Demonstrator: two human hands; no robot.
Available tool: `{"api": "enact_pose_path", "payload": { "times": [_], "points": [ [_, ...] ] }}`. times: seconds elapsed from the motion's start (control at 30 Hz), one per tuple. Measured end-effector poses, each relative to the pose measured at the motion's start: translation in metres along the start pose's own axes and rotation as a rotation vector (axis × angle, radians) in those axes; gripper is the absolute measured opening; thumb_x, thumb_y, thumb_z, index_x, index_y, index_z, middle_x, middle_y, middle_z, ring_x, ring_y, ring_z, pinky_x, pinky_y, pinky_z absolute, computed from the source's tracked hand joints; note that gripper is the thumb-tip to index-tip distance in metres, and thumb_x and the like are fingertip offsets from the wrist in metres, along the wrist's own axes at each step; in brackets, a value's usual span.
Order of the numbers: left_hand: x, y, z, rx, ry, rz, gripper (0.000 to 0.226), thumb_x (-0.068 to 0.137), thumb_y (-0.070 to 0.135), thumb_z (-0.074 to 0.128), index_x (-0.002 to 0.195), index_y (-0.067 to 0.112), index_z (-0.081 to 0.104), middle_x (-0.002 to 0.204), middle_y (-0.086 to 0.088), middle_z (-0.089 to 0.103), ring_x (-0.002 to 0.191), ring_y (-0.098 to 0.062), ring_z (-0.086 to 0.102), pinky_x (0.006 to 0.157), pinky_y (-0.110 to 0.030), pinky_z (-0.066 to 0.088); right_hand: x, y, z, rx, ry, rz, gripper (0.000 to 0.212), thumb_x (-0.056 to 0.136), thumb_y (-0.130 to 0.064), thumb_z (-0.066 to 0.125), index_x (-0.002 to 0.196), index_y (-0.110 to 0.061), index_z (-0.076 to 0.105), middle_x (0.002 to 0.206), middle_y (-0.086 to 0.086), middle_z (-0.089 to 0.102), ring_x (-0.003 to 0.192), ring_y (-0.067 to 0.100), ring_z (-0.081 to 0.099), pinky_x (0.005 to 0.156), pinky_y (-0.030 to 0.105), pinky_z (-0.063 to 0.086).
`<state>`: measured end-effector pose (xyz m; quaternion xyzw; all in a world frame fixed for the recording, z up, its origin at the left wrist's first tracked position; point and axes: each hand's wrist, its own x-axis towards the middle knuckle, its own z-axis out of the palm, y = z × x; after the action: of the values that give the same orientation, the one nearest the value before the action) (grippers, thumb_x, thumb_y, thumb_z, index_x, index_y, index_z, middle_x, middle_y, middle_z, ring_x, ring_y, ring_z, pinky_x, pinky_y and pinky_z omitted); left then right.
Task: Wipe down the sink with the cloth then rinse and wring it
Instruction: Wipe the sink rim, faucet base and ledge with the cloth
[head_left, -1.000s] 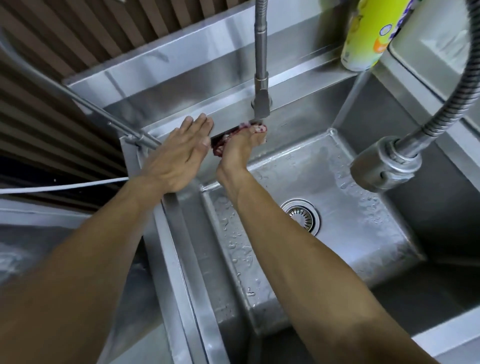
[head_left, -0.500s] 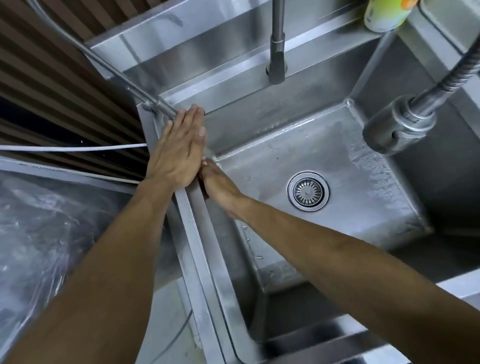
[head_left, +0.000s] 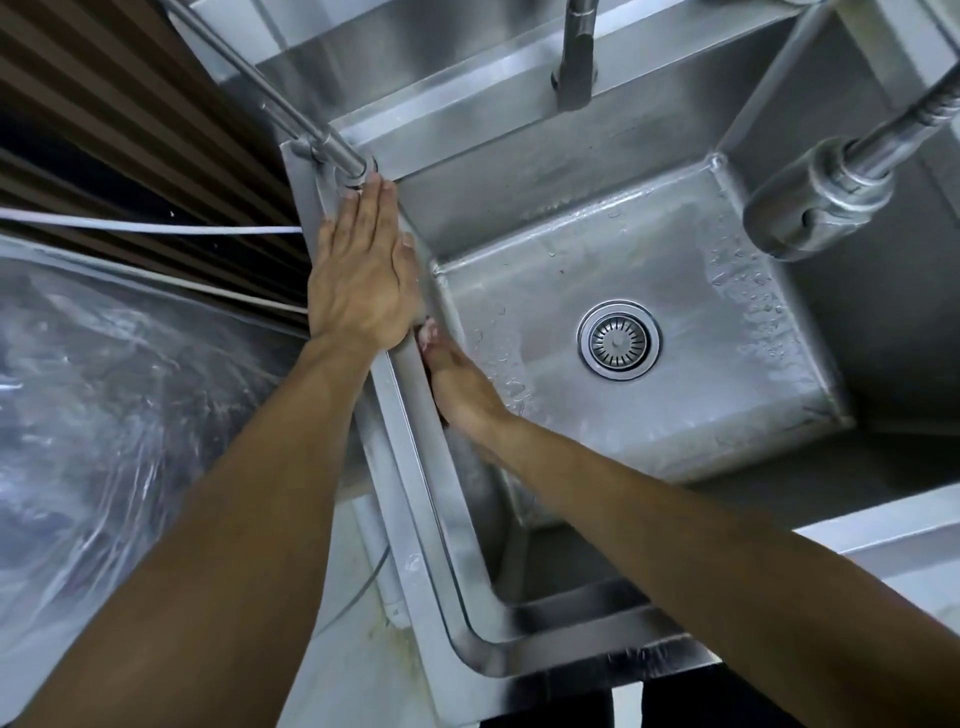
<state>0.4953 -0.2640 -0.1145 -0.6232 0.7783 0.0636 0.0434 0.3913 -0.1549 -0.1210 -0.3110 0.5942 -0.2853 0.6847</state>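
The right hand (head_left: 462, 395) has slid from the back wall under the tap to the sink's (head_left: 649, 395) left wall, pressing the cloth (head_left: 427, 332) there; only a pinkish scrap shows at its fingertips, and whether the fingers curl I cannot tell. The left hand (head_left: 363, 275) lies flat, fingers straight, on the left rim. No writing shows.

**Two bare forearms, nothing worn**

Both arms show bare along the whole visible length, with no sleeve edge reaching into view. The left hand (head_left: 358, 270) carries no ring, watch, band or glove, and its fingers (head_left: 371, 208) are plain, with short nails. The right hand (head_left: 460, 389) is likewise ungloved and its wrist is unadorned; its fingertips are hidden from view. No markings or jewellery appear on either forearm.
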Motion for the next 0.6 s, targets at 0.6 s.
{"api": "enact_pose_path", "payload": {
  "times": [0.6],
  "points": [
    [-0.041,0.018,0.002,0.001,-0.017,-0.06,0.07,0.103,0.027,0.031,0.162,0.009,-0.001,0.172,-0.007,-0.003,0.158,-0.024,-0.002,0.127,-0.041,-0.004,-0.113,0.051,-0.008,-0.357,-0.183,0.381,0.047,0.114,-0.021,0.018,0.15,0.003,0.038,0.152,0.023,0.045,0.14,0.036,0.044,0.111,0.037,0.036]
  ]
}}
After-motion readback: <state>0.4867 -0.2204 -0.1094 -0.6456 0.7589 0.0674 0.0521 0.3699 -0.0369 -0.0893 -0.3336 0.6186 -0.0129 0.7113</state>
